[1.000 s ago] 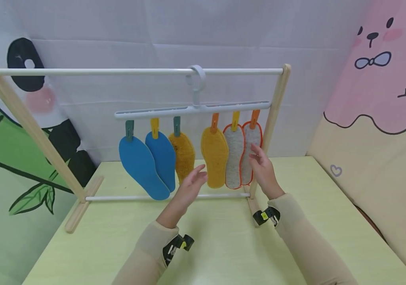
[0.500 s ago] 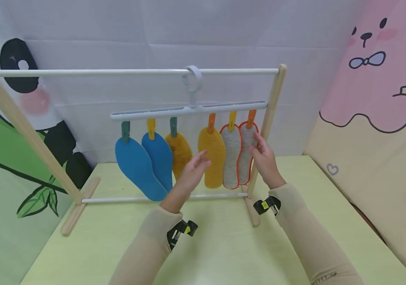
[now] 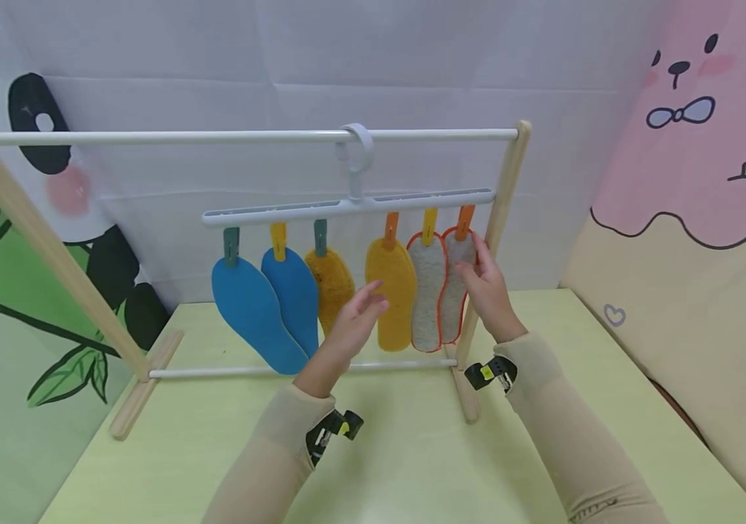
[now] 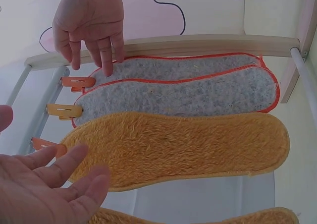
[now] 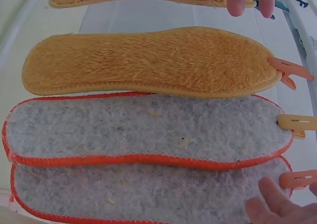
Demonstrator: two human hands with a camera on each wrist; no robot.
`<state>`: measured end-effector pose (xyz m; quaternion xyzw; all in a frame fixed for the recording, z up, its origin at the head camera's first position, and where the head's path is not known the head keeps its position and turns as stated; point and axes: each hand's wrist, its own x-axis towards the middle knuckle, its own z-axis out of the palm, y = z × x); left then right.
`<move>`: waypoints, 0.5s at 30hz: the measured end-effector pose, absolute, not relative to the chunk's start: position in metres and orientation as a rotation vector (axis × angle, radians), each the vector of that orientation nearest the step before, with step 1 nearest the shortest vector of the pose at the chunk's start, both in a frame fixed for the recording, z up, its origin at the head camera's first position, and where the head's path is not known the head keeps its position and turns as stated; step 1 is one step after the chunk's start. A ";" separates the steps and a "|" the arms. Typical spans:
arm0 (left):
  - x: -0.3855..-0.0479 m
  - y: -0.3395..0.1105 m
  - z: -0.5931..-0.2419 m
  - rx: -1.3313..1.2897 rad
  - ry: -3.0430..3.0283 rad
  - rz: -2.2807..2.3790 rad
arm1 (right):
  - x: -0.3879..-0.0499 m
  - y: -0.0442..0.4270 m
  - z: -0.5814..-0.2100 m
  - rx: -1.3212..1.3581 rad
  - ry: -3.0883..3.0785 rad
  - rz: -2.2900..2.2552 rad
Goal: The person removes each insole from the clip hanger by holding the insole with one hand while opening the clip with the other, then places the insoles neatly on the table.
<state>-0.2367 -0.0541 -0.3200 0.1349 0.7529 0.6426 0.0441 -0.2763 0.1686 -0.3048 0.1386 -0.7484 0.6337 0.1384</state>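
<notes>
Insoles hang by clothespins from a white hanger. From the left come two blue insoles, a mustard insole and a second mustard insole. Two grey insoles with red edging, an inner one and an outer one, follow at the right. My left hand is before the mustard insoles, fingers extended and holding nothing. My right hand is at the upper right edge of the outer grey insole, fingers fairly straight below its orange clothespin; whether they touch it, I cannot tell.
The hanger hooks over the white top rail of a wooden-ended rack. A right post stands close to the right hand. A lower rail runs behind the insoles, above the pale table.
My right hand has moved up along the outer grey insole, nearer its clothespin. The left hand has risen slightly and comes closer to the right mustard insole. The insoles still hang in place.
</notes>
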 end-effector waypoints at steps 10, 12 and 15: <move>-0.244 -0.058 -0.323 0.427 2.252 1.970 | -0.278 0.165 -0.299 0.276 -2.252 1.801; -0.245 -0.059 -0.323 0.437 2.246 1.970 | -0.278 0.165 -0.299 0.231 -2.260 1.777; -0.247 -0.061 -0.323 0.442 2.245 1.981 | -0.277 0.163 -0.299 0.199 -2.255 1.755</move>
